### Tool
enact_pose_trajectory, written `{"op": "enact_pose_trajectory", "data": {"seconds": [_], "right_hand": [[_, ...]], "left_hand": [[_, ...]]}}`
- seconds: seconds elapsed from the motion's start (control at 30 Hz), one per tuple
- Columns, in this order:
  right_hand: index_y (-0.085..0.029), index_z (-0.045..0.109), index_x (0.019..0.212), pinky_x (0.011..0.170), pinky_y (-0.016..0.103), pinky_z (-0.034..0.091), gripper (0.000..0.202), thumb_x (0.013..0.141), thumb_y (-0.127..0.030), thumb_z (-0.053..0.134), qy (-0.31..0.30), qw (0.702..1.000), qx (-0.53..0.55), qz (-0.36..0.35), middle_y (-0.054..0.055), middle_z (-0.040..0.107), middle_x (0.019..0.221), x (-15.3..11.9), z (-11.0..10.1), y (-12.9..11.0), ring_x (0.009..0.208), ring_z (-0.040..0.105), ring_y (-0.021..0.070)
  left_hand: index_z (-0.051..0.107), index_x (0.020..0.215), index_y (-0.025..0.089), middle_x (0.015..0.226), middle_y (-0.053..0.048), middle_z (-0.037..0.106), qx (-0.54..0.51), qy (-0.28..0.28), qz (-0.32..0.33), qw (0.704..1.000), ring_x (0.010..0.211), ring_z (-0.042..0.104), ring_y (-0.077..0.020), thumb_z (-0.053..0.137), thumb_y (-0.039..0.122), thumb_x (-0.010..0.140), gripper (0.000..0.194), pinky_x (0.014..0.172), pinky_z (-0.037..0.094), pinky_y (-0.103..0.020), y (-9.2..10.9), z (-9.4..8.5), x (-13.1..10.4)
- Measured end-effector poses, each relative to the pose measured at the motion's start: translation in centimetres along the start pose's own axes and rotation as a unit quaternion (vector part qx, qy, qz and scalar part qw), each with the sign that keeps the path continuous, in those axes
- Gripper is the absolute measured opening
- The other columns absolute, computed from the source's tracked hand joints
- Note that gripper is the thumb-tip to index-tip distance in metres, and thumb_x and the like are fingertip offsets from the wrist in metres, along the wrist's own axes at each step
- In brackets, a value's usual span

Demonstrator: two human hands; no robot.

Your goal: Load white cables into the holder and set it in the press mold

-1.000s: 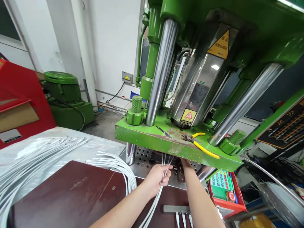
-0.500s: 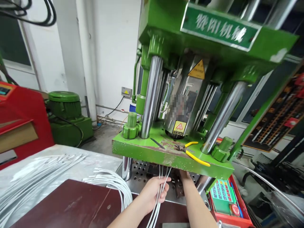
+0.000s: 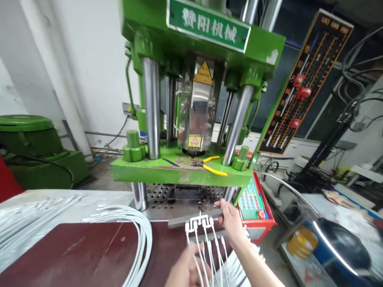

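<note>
My right hand [image 3: 231, 220] is closed on the right end of a flat grey metal bar [image 3: 181, 221], which it holds level in front of the press. Before the bar stands a white branched moulded strip [image 3: 200, 219] with several cable ends joined to it. White cables [image 3: 209, 255] run down from these ends. My left hand [image 3: 188, 266], blurred by motion, is closed around some of the cables below the strip. The green press [image 3: 179, 175] stands behind both hands, its perforated lower plate [image 3: 161, 195] showing under the raised green platen.
Yellow-handled cutters [image 3: 214, 171] and a thin dark blade-like tool [image 3: 170, 162] lie on the platen. A coiled cable bundle [image 3: 145, 235] rests on the brown board [image 3: 74, 251], with more cables [image 3: 18, 227] at left. A red control box [image 3: 266, 223] stands at right.
My right hand has come out from under the platen and now holds the bar. The cables, now showing their moulded ends, have moved toward me with my left hand. The view has turned right.
</note>
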State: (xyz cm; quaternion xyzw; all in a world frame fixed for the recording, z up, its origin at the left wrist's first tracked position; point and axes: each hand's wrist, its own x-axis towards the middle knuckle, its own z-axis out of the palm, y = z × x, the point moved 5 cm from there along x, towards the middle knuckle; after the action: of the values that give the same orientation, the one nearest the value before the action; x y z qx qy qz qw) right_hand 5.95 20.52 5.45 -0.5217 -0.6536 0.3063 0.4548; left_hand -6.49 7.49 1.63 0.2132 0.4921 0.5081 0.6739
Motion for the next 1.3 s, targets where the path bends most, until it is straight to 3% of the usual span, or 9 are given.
{"op": "enact_pose_trajectory", "data": {"seconds": [0.1,0.2,0.27,0.37,0.53,0.7,1.0,1.13,1.3], "right_hand": [[-0.017,0.065,0.094,0.041,0.019,0.032,0.049,0.093,-0.058,0.040,0.004,0.987,0.132,0.093,-0.005,0.045,0.052,-4.7,-3.2,1.6,0.042,0.044,0.0097],[-0.018,0.066,0.092,0.045,0.021,0.036,0.046,0.094,-0.055,0.038,0.002,0.985,0.131,0.114,-0.004,0.045,0.052,-8.3,-5.8,1.7,0.044,0.045,0.0117],[-0.019,0.065,0.096,0.051,0.024,0.043,0.043,0.096,-0.050,0.036,-0.002,0.995,0.062,0.083,-0.001,0.054,0.062,-9.9,-7.5,0.8,0.053,0.053,0.0148],[-0.021,0.057,0.117,0.084,0.033,0.047,0.029,0.093,-0.034,0.046,-0.035,0.996,-0.072,-0.032,0.007,0.060,0.103,-11.6,-9.4,-1.9,0.094,0.057,0.0214],[-0.023,0.046,0.131,0.102,0.041,0.039,0.056,0.076,-0.012,0.056,-0.156,0.948,-0.221,-0.168,0.009,0.052,0.125,-13.6,-9.3,-5.5,0.118,0.044,0.0252],[-0.016,0.045,0.131,0.104,0.050,0.036,0.054,0.078,-0.010,0.049,-0.136,0.928,-0.287,-0.196,0.012,0.057,0.120,-14.1,-8.7,-5.1,0.110,0.051,0.0271],[-0.012,0.038,0.136,0.102,0.044,0.043,0.060,0.077,-0.011,0.046,-0.107,0.925,-0.279,-0.235,0.013,0.057,0.128,-14.1,-8.9,-4.2,0.112,0.058,0.0249],[-0.013,0.042,0.134,0.098,0.039,0.047,0.059,0.076,-0.013,0.048,-0.105,0.940,-0.233,-0.227,0.012,0.063,0.121,-13.9,-9.3,-4.1,0.108,0.061,0.0237],[-0.021,0.041,0.135,0.093,0.036,0.050,0.060,0.077,-0.015,0.053,-0.136,0.966,-0.176,-0.130,0.005,0.066,0.114,-13.6,-10.5,-3.8,0.102,0.063,0.0202]], "left_hand": [[0.055,0.102,0.018,0.048,0.007,0.045,-0.042,0.050,0.052,0.997,0.035,0.026,-0.0076,0.047,0.073,0.073,0.063,0.039,0.016,-0.021,1.7,-0.7,-0.8],[0.061,0.088,0.015,0.040,0.011,0.029,0.083,0.042,0.070,0.993,0.041,0.017,-0.0065,0.062,0.063,0.071,0.050,0.044,0.013,-0.021,2.8,-0.4,-0.8],[0.063,0.079,0.014,0.040,0.010,0.024,0.171,0.035,0.077,0.982,0.044,0.018,-0.0075,0.062,0.063,0.071,0.049,0.047,0.015,-0.022,2.7,0.0,-0.8],[0.066,0.079,0.015,0.042,0.008,0.028,0.255,0.038,0.105,0.960,0.046,0.025,-0.0097,0.058,0.064,0.074,0.050,0.049,0.019,-0.024,2.6,0.8,-1.1],[0.068,0.079,0.015,0.041,0.007,0.031,0.321,0.032,0.146,0.935,0.045,0.027,-0.0108,0.054,0.065,0.075,0.052,0.049,0.022,-0.024,2.8,2.4,-2.0],[0.067,0.079,0.015,0.044,0.007,0.033,0.359,0.016,0.176,0.917,0.046,0.030,-0.0107,0.054,0.061,0.078,0.048,0.048,0.024,-0.023,3.4,3.4,-2.7],[0.056,0.060,0.017,0.042,0.006,0.036,0.373,0.015,0.189,0.908,0.045,0.032,-0.0094,0.052,0.057,0.081,0.045,0.047,0.027,-0.022,3.8,3.9,-3.2],[0.059,0.063,0.017,0.042,0.006,0.036,0.383,0.005,0.185,0.905,0.045,0.033,-0.0101,0.050,0.057,0.082,0.045,0.048,0.028,-0.022,3.6,3.9,-3.2],[0.062,0.066,0.017,0.044,0.005,0.038,0.402,0.005,0.211,0.891,0.048,0.038,-0.0116,0.050,0.055,0.083,0.043,0.053,0.032,-0.022,3.9,3.9,-3.4]]}}
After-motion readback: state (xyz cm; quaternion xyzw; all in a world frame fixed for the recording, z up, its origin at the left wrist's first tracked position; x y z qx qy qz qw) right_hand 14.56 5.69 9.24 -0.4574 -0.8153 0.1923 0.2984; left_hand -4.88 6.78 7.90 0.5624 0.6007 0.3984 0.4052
